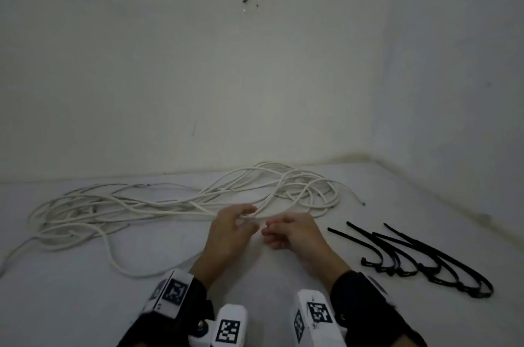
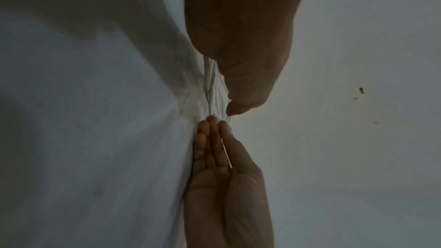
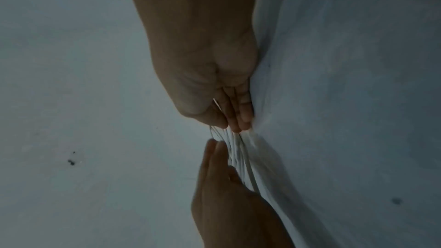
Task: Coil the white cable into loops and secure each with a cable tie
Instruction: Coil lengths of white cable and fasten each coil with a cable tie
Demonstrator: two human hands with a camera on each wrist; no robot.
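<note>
Cable (image 1: 158, 204) is white and sprawls in a loose tangle across the pale surface (image 1: 255, 270), running from the far left edge almost to the corner by the wall (image 1: 198, 63). One long loop (image 1: 136, 273) sags toward the person on the left side.

Left hand (image 1: 226, 233) is at the near edge of the tangle, around the middle. Its fingers are curled and pinching a strand or two; the head view shows the cable running right into the fingertips. In the right wrist view the same hand (image 3: 207, 74) has its fingers together, pressed down onto a bunch of strands (image 3: 236, 150).

Right hand (image 1: 295, 233) sits just beside it, fingertips nearly touching the left ones. Its fingers are loosely bent, and I can't tell from the head view whether it actually has hold of anything. In the left wrist view the fingers (image 2: 212, 139) look fairly straight and close together, tips against the cable (image 2: 214, 90).

Ties (image 1: 419, 258), black and curved, lie in an overlapping bunch to the right of the hands, apart from the cable.

Both wrists wear white camera mounts with square black-and-white marker tags (image 1: 228, 331). No readable writing or brand on anything.
</note>
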